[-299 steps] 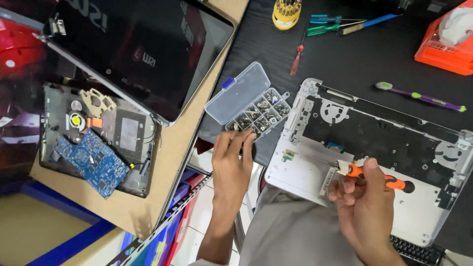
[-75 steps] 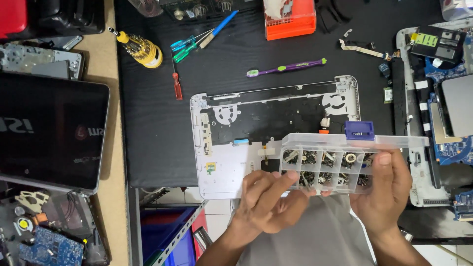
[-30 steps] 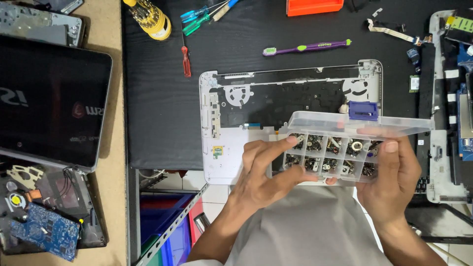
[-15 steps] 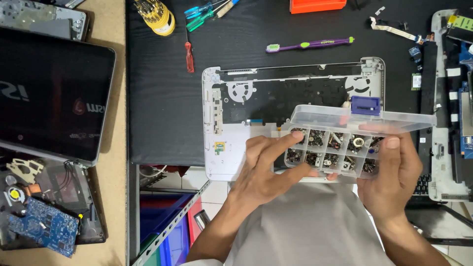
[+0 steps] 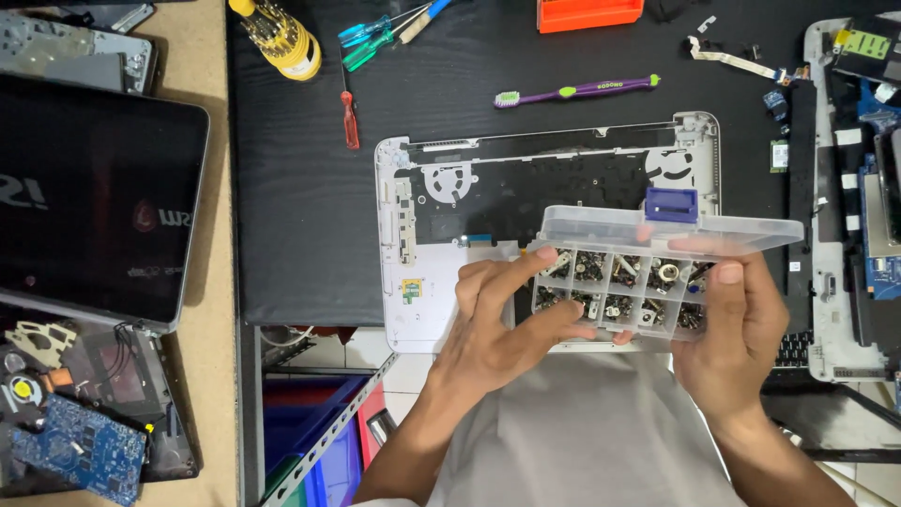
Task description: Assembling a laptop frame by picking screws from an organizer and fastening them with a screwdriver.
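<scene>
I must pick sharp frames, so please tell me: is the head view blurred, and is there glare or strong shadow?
Head view: mostly sharp; the screw box and both hands, left hand and right hand, are in focus. Even light, soft shadows only. Faint reflection on the dark screen, no strong glare. Edges slightly bent by the wide lens.
</scene>
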